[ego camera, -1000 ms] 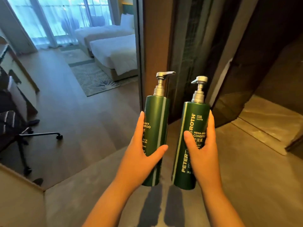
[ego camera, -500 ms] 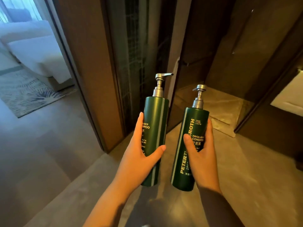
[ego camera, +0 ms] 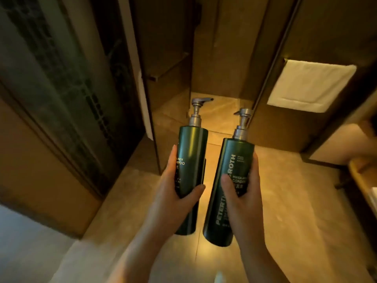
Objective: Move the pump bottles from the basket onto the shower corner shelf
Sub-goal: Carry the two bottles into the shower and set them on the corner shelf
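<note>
Two tall dark green pump bottles with silver pump heads are held upright in front of me. My left hand (ego camera: 173,201) is wrapped around the shampoo bottle (ego camera: 192,152). My right hand (ego camera: 242,197) grips the conditioner bottle (ego camera: 230,160), which leans slightly to the right. The bottles stand side by side with a narrow gap between them. Ahead, in the dim shower stall, a corner shelf (ego camera: 167,68) juts from the wall at the left. No basket is in view.
A glass shower door edge (ego camera: 144,103) stands ahead to the left, beside a dark patterned glass panel (ego camera: 67,82). A white towel (ego camera: 310,84) hangs at the right. A wooden counter edge (ego camera: 363,180) sits at the far right. Tiled floor (ego camera: 295,201) lies below.
The view has swung right, away from the bedroom and toward the shower stall. Both hands still hold their bottles, now closer to the shower entrance; the towel has come further into view.
</note>
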### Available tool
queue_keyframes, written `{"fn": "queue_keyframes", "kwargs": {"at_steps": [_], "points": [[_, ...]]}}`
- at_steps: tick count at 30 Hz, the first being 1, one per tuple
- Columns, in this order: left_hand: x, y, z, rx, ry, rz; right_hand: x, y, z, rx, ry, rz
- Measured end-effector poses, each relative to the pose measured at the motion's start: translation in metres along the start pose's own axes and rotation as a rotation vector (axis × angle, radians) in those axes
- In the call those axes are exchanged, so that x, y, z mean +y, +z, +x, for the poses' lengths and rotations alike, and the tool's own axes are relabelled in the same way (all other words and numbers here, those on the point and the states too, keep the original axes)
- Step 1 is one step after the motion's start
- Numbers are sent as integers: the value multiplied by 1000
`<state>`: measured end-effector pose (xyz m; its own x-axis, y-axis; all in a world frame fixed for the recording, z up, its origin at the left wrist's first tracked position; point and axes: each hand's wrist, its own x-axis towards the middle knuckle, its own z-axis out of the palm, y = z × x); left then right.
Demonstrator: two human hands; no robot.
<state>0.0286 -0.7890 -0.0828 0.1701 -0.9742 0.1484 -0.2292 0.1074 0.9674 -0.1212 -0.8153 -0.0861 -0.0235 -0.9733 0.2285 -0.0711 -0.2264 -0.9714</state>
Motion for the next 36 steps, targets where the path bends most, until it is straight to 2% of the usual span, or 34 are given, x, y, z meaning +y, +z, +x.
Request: {"fn": "queue_keyframes", "kwargs": {"at_steps": [6, 14, 18, 22, 29, 36], "points": [[-3, 81, 103, -60, 14, 41, 31, -56, 108, 122, -13, -40], [19, 183, 233, -51, 45, 42, 51, -134, 260, 140, -22, -59], [11, 208, 280, -44, 15, 49, 77, -146, 312, 148, 50, -30], [1, 216, 324, -50, -18, 42, 101, -144, 351, 118, 144, -14], [-34, 216, 442, -31, -38, -10, 134, -115, 463, 84, 133, -58], [-63, 194, 585, -18, -22, -75, 147, -49, 601, 13, 116, -64]]}}
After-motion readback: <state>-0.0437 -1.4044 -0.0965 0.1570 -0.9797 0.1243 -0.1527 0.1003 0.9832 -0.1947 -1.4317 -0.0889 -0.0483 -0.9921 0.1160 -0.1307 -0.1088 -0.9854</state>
